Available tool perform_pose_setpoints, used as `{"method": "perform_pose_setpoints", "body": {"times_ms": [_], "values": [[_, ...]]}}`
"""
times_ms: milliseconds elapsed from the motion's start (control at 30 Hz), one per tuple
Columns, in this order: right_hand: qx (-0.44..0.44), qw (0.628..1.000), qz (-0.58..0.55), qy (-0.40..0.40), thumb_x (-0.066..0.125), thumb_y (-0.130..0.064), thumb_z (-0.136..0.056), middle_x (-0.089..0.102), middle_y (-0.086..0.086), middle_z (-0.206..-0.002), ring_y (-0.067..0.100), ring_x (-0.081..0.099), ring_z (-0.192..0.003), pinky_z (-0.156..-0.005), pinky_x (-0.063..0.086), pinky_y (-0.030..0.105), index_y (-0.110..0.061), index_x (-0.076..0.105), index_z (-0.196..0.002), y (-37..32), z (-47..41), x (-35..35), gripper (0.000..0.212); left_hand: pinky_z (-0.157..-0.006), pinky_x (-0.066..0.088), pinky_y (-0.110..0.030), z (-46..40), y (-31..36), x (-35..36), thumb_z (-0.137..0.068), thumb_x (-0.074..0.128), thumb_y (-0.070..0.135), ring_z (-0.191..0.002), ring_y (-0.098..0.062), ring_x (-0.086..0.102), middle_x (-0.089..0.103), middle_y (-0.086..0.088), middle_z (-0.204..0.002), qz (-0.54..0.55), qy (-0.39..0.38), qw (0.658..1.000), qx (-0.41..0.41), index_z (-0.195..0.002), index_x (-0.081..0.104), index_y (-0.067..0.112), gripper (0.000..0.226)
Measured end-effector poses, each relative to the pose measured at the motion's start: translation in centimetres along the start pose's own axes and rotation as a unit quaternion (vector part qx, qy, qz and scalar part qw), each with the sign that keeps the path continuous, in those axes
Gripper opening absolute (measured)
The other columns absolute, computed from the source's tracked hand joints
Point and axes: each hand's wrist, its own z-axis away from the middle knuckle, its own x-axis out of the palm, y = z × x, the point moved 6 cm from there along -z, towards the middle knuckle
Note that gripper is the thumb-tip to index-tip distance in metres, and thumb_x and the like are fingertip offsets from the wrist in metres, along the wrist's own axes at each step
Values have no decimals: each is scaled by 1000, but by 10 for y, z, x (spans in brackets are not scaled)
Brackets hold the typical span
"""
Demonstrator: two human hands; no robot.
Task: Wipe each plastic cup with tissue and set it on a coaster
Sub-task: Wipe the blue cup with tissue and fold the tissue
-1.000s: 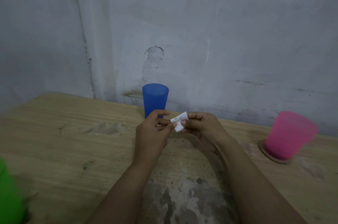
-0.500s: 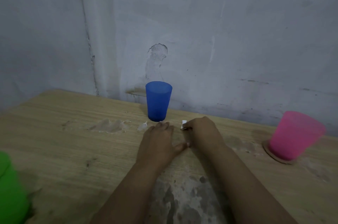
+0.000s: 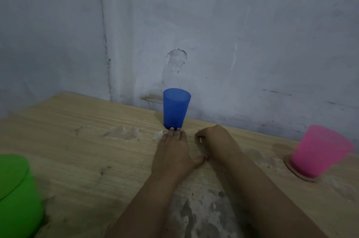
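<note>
Left hand [image 3: 172, 152] lay flat, fingertips at upright blue plastic cup [image 3: 176, 109] on bare wooden table [image 3: 77, 150] | right hand [image 3: 215, 140] pinched folded white tissue [image 3: 200, 140] | next, likely: lift cup, wipe.

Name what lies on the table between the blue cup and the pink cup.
In the head view, the right hand, pinching a bit of white tissue, lies between the blue cup and pink cup.

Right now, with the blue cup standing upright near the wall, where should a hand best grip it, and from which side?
Grip the blue cup around its wider upper wall, coming from the near side. It stands upright, the wall is close behind it, and the left hand already lies flat before its base.
</note>
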Motion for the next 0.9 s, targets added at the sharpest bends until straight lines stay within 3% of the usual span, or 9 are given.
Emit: {"method": "perform_pose_setpoints", "body": {"times_ms": [100, 200, 300, 467, 567, 667, 767, 900], "values": [[5, 998, -56, 27, 67, -17, -76, 68, 4, -110, 22, 61, -104, -87, 43, 27, -22, 68, -106, 14, 11, -9, 30, -120, 6, -34, 0, 1, 1, -80, 41, 74, -147, -19, 12, 20, -6, -158, -20, 1, 1000, 4, -149, 18, 8, 98], [-9, 999, -34, 16, 60, -19, -85, 65, 5, -117, 20, 59, -106, -87, 39, 24, -23, 66, -114, 18, 14, -8, 30, -119, 6, -34, 0, 2, 1, -81, 40, 74, -146, -18, 13, 21, -6, -157, -22, 0, 1000, 6, -149, 19, 8, 97], [-19, 1000, -12, 12, 62, -20, -82, 64, 6, -113, 20, 58, -104, -87, 39, 25, -24, 66, -113, 14, 11, -5, 31, -120, 8, -34, 0, 1, 2, -81, 41, 72, -146, -18, 13, 21, -7, -157, -22, -1, 1000, 10, -149, 20, 8, 96], [-14, 996, -46, 77, 57, -13, -86, 64, 9, -110, 23, 59, -103, -90, 42, 28, -16, 70, -107, 3, -7, -2, 25, -120, 11, -34, -2, 1, 4, -81, 41, 72, -146, -18, 15, 23, -7, -157, -21, 3, 1000, 15, -148, 22, 9, 94], [-31, 997, -45, 49, 58, -11, -85, 65, 11, -110, 25, 60, -102, -91, 46, 32, -9, 71, -106, 0, -13, 0, 24, -120, 12, -34, -2, 1, 3, -81, 42, 72, -145, -18, 16, 24, -6, -156, -19, 7, 1000, 18, -148, 24, 9, 94], [-60, 997, -31, 24, 58, -11, -85, 67, 8, -107, 22, 61, -99, -88, 46, 29, -14, 71, -105, 5, -11, -2, 24, -120, 11, -33, -2, 1, 3, -81, 41, 73, -146, -18, 16, 24, -6, -157, -19, 5, 1000, 19, -149, 22, 9, 95], [-21, 999, 22, -18, 56, -14, -88, 63, 9, -116, 24, 60, -105, -94, 46, 31, -10, 66, -115, 8, -16, 1, 29, -119, 11, -33, -2, 1, 3, -81, 41, 73, -146, -18, 15, 23, -7, -157, -20, 6, 1000, 16, -149, 21, 8, 96], [13, 998, -15, 57, 53, -9, -88, 63, 10, -109, 27, 60, -99, -85, 49, 35, -8, 65, -105, 3, -23, -3, 22, -119, 13, -33, -2, 1, 2, -81, 42, 72, -145, -18, 17, 24, -6, -157, -22, 8, 1000, 14, -149, 23, 9, 94]]}}
